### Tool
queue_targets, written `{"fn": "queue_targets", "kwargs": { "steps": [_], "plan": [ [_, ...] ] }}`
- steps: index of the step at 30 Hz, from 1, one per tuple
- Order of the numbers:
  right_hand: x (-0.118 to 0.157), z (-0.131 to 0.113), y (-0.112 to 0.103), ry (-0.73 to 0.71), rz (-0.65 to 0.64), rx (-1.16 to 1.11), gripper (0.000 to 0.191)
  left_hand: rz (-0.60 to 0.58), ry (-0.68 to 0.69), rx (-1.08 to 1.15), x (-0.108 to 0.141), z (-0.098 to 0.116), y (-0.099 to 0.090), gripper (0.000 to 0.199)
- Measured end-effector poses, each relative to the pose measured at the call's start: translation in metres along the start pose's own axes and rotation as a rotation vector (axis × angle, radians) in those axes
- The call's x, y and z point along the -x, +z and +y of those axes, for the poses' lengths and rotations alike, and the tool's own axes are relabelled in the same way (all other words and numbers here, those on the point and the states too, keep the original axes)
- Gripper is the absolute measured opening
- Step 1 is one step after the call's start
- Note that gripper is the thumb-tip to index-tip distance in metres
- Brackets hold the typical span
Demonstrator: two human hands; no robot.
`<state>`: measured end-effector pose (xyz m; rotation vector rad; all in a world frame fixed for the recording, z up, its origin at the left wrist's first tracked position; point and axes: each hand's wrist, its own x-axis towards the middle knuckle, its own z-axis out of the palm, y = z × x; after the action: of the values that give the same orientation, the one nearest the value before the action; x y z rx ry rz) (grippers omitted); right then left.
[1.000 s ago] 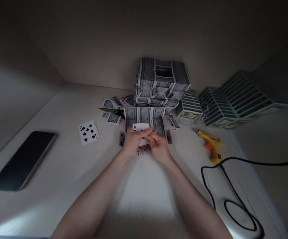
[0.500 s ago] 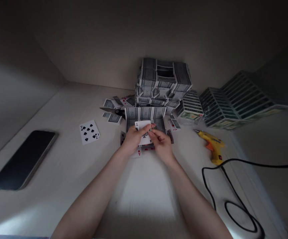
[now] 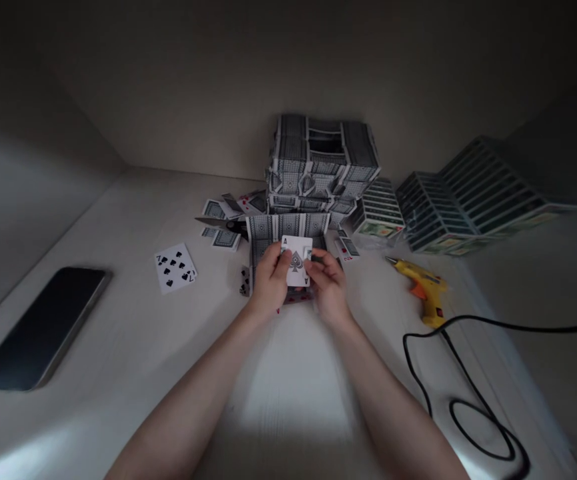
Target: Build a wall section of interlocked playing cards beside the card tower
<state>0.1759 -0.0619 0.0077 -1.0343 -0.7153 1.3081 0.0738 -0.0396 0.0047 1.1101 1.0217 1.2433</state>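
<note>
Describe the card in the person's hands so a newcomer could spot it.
Find the tall structure of playing cards on the pale tabletop. In front of it, the left hand and right hand hold the ace of spades, its white face standing out against the patterned card backs.

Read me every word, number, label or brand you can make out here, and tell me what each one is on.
"A": corners of the ace of spades card, held by the left hand and right hand.
"7": corner of the seven of spades card on the table.
Too small or blurred to read: the red-marked card, the green-printed card faces, and the small mark on the yellow glue gun.
</note>
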Motion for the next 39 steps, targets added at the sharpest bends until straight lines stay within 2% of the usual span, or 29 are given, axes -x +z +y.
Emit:
{"fn": "queue_targets", "kwargs": {
  "steps": [3,10,17,22,29,34,39],
  "plan": [
    [0.000,-0.002,-0.001,0.029,-0.022,-0.004,0.033,-0.051,-0.038,0.042,0.001,0.001,0.001,0.016],
    [0.001,-0.003,0.001,0.015,-0.009,0.059,0.031,-0.013,-0.127,0.141,-0.002,0.013,0.002,0.019],
    [0.002,0.004,-0.001,-0.003,-0.062,0.179,0.023,0.055,-0.186,-0.049,-0.007,0.021,-0.003,0.029],
    [0.002,0.002,-0.002,-0.026,-0.095,0.216,0.022,0.017,-0.214,-0.036,-0.008,0.017,-0.005,0.028],
    [0.002,0.001,-0.001,0.051,-0.107,0.210,0.024,0.034,-0.160,-0.059,-0.006,0.011,-0.004,0.026],
    [0.003,0.000,0.000,0.058,-0.106,0.175,0.023,0.034,-0.056,-0.105,-0.004,0.012,-0.003,0.022],
    [0.007,-0.002,0.003,0.066,-0.134,0.247,0.027,0.042,-0.151,-0.018,-0.003,0.014,-0.003,0.026]
  ]
}}
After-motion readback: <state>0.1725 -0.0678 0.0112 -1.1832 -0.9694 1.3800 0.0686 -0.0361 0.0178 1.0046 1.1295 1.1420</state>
